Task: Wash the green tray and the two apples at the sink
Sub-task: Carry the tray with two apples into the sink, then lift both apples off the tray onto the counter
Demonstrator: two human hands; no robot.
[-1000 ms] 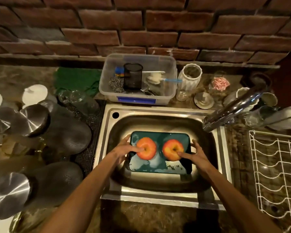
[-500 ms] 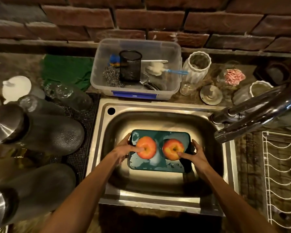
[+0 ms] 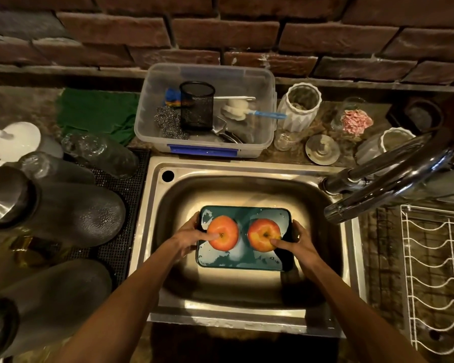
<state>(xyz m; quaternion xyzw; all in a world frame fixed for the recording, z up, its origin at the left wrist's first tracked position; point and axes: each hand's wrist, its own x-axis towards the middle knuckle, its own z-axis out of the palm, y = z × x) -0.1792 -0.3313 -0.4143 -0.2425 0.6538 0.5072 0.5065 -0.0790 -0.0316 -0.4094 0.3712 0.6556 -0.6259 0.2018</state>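
Observation:
A wet green tray (image 3: 243,260) sits low in the steel sink (image 3: 152,231), with two red-orange apples on it side by side. My left hand (image 3: 188,238) grips the tray's left edge, its thumb pressing the left apple (image 3: 224,230). My right hand (image 3: 298,243) grips the tray's right edge, its thumb resting on the right apple (image 3: 261,233). The fingers under the tray are hidden.
The chrome faucet (image 3: 383,184) arcs in from the right, its spout above the sink's right rim. A clear tub (image 3: 247,82) of scrubbers stands behind the sink. Glass jars (image 3: 71,213) lie on a black mat at the left. A white wire rack (image 3: 435,273) stands at the right.
The hands keep the same grip on the tray and apples. The view has shifted left and closer, so the faucet looms larger at the right.

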